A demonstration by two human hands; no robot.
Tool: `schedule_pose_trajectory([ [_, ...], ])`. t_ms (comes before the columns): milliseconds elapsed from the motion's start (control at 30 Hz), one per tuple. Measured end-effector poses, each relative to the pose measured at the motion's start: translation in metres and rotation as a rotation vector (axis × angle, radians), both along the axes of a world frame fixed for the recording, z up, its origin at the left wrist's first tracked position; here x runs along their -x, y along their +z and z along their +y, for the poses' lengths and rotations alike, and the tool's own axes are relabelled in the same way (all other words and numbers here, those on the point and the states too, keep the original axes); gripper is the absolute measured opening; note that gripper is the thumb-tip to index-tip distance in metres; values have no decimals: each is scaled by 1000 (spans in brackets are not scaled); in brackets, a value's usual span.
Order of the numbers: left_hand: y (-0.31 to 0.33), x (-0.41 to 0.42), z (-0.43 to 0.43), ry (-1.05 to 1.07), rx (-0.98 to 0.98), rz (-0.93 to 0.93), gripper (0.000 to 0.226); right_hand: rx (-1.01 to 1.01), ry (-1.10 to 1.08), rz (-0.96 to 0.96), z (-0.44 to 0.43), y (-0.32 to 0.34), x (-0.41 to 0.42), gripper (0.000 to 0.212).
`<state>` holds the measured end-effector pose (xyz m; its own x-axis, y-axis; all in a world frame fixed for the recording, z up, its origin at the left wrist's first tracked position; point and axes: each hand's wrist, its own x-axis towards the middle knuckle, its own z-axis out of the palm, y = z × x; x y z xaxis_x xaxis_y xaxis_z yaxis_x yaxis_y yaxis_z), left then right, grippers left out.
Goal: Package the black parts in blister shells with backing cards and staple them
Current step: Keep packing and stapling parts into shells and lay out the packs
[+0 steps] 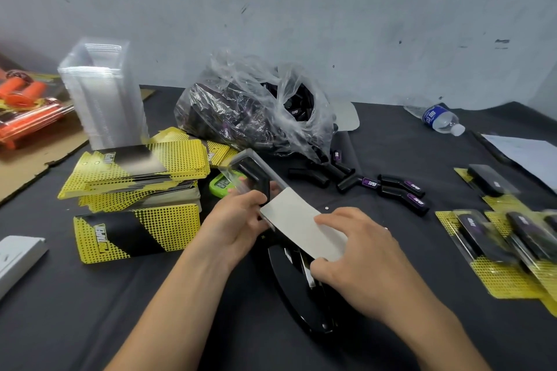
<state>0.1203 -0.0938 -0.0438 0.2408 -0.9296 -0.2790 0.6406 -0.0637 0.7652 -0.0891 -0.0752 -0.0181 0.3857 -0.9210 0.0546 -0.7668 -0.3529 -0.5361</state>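
My left hand (238, 220) grips a clear blister shell (251, 173) with a black part inside, tilted up over the table centre. A backing card (301, 227), grey side up, runs from the shell toward me. My right hand (352, 253) holds the card's near end, fingers on top and thumb under its edge. A black stapler (304, 289) lies beneath the card and my right hand. Loose black parts (401, 190) with purple labels lie to the right of the shell. A clear plastic bag (256, 111) holds more of them.
Yellow-black backing cards (135, 169) are stacked at left, with a tall stack of clear shells (102, 93) behind. Finished packs (506, 238) lie at right. A water bottle (437, 117), a green timer (220, 184), white paper (524, 153) and orange items (27, 105) also sit around.
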Motion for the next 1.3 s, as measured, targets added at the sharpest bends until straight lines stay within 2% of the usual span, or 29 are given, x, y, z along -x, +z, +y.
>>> schedule_pose_trajectory([
  [133,-5,-1,0,20,-95,-223,24,24,-35,29,-1,-2,0,66],
  [233,-8,-1,0,126,-137,-417,37,20,-49,19,-4,-5,1,67],
  [300,-9,1,0,176,-117,-474,39,12,-56,8,-5,-6,2,65],
  [467,-8,7,0,156,-122,-433,24,24,-70,11,-6,-6,3,64],
  [600,-7,4,0,111,-136,-414,38,24,-67,0,-7,-6,5,61],
  [700,-7,4,1,83,-133,-395,39,33,-69,-7,-8,-7,6,61],
  [867,-8,1,0,36,-143,-390,24,41,-75,27,-9,-6,7,67],
  [1000,-8,0,-1,13,-161,-392,21,72,-87,74,-9,-7,6,74],
  [1133,-9,0,-2,25,-160,-429,13,83,-82,73,-11,-7,7,72],
  [1233,-11,4,-2,63,-158,-470,10,79,-77,37,-14,-11,8,65],
  [1300,-11,6,-3,85,-159,-478,10,55,-71,-51,-18,-13,9,64],
])
